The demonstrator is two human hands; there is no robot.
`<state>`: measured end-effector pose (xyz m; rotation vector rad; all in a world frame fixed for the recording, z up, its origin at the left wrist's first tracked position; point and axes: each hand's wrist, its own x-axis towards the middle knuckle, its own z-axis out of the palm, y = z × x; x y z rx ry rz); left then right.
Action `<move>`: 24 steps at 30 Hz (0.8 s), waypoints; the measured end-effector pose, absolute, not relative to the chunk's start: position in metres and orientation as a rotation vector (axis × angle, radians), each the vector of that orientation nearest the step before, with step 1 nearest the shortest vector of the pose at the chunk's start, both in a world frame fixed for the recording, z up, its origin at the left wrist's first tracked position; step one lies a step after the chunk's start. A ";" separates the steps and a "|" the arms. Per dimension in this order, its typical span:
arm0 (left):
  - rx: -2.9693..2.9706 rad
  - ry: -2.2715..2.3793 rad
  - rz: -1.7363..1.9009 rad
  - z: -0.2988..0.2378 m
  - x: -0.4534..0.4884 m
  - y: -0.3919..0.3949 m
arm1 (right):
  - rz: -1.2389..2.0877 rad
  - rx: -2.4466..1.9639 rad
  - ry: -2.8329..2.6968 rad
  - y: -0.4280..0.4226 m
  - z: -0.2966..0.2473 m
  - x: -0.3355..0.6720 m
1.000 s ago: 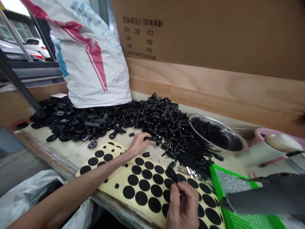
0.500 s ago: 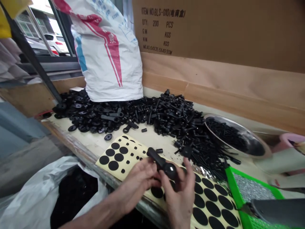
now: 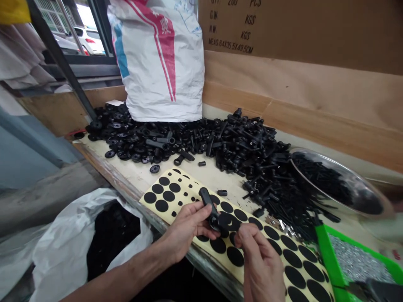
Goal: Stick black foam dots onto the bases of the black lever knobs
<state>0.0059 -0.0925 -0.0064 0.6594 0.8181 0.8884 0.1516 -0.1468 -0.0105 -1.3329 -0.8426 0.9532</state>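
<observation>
My left hand (image 3: 192, 220) is closed around a black plastic crank handle (image 3: 208, 205), its narrow arm pointing up and away. Just right of the handle's lower end is a flat black round sticker (image 3: 228, 222) with a small light crescent on it. The fingertips of my right hand (image 3: 260, 258) are pinched together at the sticker's right edge. Beneath both hands lies a pale yellow sheet (image 3: 185, 184) bearing black round stickers, larger ones to the right and small dots to the left.
Behind the sheet spreads a heap of black plastic parts (image 3: 245, 142), with a white woven sack (image 3: 160, 63) standing behind it. To the right are a metal bowl (image 3: 374, 197) of black pieces and a green basket (image 3: 327, 247) of small silvery pieces. An open white bag (image 3: 59, 235) sits lower left.
My right hand has moved off the crank handle to the right, its fingers closing into a pinch. The left hand still holds the handle, now turned more upright. The view has shifted downward and left.
</observation>
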 end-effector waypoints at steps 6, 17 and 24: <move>0.722 0.786 0.876 -0.005 0.008 -0.093 | 1.091 -1.367 -0.817 -0.149 -0.018 0.145; 0.723 0.785 0.855 -0.005 0.010 -0.092 | 1.146 -1.329 -0.788 -0.146 -0.019 0.147; 0.722 0.770 0.853 -0.010 0.011 -0.092 | 1.158 -1.338 -0.772 -0.147 -0.021 0.148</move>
